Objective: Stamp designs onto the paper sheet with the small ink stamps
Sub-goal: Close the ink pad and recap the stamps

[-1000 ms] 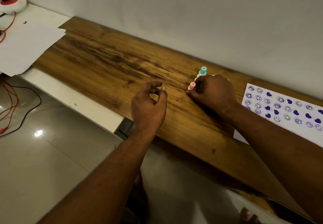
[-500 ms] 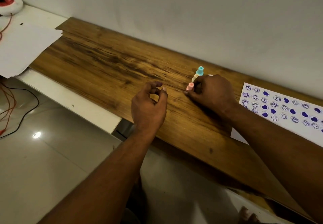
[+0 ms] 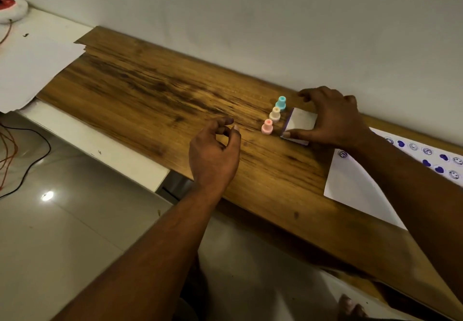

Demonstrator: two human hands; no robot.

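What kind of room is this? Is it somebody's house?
Probably a room at home, set up for crafts. A wooden desk stands against a plain wall, the tiled floor shines, and three little stamps sit beside a stamped paper sheet.

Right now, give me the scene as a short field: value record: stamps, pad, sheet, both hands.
stamps: three upright in a row on the wooden board: pink stamp, beige stamp, teal stamp
ink pad: square ink pad right of the stamps, lid shut
sheet: paper sheet at right, already printed with purple smileys and hearts
left hand: hovering, fingers curled, empty
right hand: fingers gripping the pad's edges
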